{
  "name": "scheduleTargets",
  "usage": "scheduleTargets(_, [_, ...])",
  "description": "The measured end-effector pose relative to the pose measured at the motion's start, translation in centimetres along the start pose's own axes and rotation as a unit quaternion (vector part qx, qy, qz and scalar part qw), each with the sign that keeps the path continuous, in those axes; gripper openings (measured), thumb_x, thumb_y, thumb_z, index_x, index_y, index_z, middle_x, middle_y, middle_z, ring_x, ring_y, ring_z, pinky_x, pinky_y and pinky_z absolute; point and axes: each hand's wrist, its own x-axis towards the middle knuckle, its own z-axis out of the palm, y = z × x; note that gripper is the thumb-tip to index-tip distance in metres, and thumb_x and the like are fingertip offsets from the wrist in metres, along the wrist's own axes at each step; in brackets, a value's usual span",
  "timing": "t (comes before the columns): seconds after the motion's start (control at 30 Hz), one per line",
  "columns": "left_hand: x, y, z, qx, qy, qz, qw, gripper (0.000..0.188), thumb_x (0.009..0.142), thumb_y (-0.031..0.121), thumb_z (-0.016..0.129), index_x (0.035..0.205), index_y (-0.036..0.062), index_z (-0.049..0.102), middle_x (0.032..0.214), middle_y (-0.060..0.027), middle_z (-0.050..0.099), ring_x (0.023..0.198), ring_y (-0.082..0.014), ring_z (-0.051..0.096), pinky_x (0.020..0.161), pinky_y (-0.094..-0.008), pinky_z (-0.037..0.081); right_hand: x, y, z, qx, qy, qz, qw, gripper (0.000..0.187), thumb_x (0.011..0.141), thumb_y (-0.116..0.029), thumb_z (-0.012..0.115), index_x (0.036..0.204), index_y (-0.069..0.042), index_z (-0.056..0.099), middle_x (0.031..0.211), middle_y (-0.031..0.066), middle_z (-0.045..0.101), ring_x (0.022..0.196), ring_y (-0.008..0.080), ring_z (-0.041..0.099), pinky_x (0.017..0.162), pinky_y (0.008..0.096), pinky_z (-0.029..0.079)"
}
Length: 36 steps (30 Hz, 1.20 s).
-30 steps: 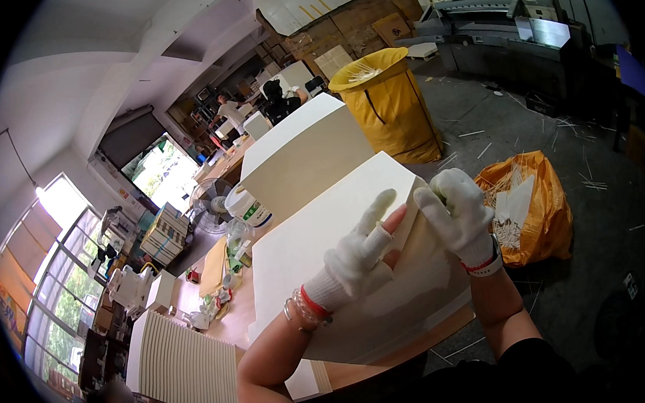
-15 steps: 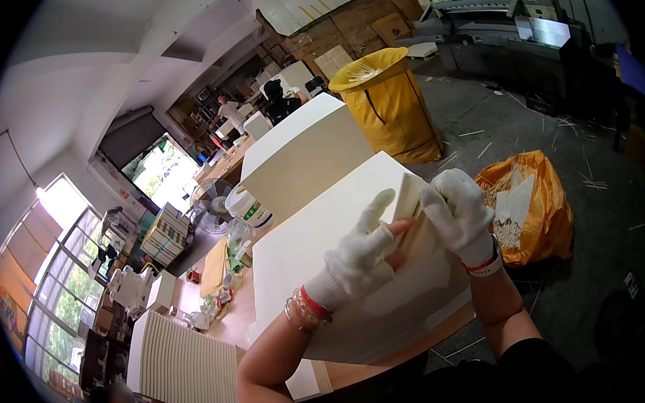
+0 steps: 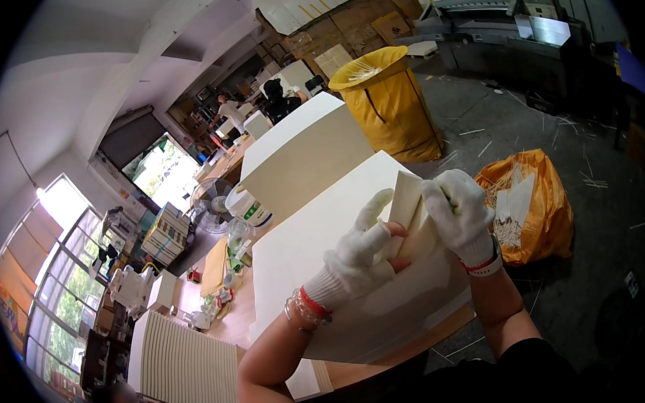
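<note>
Our white-gloved right hand (image 3: 457, 209) clamps a white paper stack's (image 3: 306, 239) raised edge (image 3: 406, 195), open above; our white-gloved left hand's (image 3: 362, 252) grip, unclear.

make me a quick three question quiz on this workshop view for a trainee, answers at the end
1. What does the right hand grip?

2. True or false: the orange bag stands on the floor.

3. Choose one: compared with the orange bag, the fan appears
a) further left
b) further right
c) directly below

Key:
1. The lifted edge of white sheets
2. True
3. a
</note>
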Motion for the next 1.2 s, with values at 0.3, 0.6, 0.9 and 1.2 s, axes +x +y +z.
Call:
scheduleTargets(0.3, [0.0, -1.0, -0.4, 0.025, -0.034, 0.052, 0.998, 0.042, 0.069, 0.000, 0.082, 0.107, 0.0049, 0.063, 0.144, -0.0251, 0.044, 0.115, -0.0347, 0.061, 0.090, -0.0357, 0.052, 0.2, -0.3, 0.3, 0.031, 0.019, 0.024, 0.999, 0.038, 0.068, 0.003, 0.070, 0.105, 0.005, 0.060, 0.079, 0.0109, 0.051, 0.068, 0.0257, 0.055, 0.057, 0.0359, 0.047])
scheduleTargets(0.6, [-0.2, -0.6, 0.0, 0.001, -0.016, 0.006, 1.000, 0.049, 0.068, 0.007, 0.086, 0.111, 0.0052, 0.063, 0.144, -0.0222, 0.044, 0.118, -0.0330, 0.059, 0.095, -0.0370, 0.049, 0.0, -0.4, -0.1, 0.018, -0.004, 0.039, 0.999, 0.032, 0.073, 0.000, 0.067, 0.104, 0.006, 0.059, 0.079, 0.0114, 0.051, 0.070, 0.0269, 0.055, 0.058, 0.0366, 0.046])
scheduleTargets(0.9, [-0.7, -0.5, -0.2, -0.064, 0.030, -0.021, 0.997, 0.040, 0.078, 0.003, 0.075, 0.117, 0.0069, 0.066, 0.119, -0.0143, 0.064, 0.096, -0.0253, 0.067, 0.080, -0.0321, 0.053, -0.2, -2.0, -0.5, -0.008, 0.102, 0.090, 0.991, 0.026, 0.084, -0.007, 0.065, 0.108, 0.002, 0.060, 0.098, 0.0214, 0.060, 0.090, 0.0321, 0.060, 0.072, 0.0424, 0.052])
scheduleTargets(1.2, [-1.9, 1.2, 1.7, 0.303, 0.086, 0.063, 0.947, 0.047, 0.085, 0.029, 0.068, 0.123, 0.0037, 0.055, 0.098, -0.0116, 0.064, 0.083, -0.0282, 0.066, 0.066, -0.0372, 0.053, -0.6, -5.7, -1.3, 0.053, -0.198, 0.111, 0.972, 0.015, 0.081, -0.007, 0.064, 0.093, 0.001, 0.068, 0.091, 0.0195, 0.066, 0.088, 0.0380, 0.063, 0.076, 0.0432, 0.051])
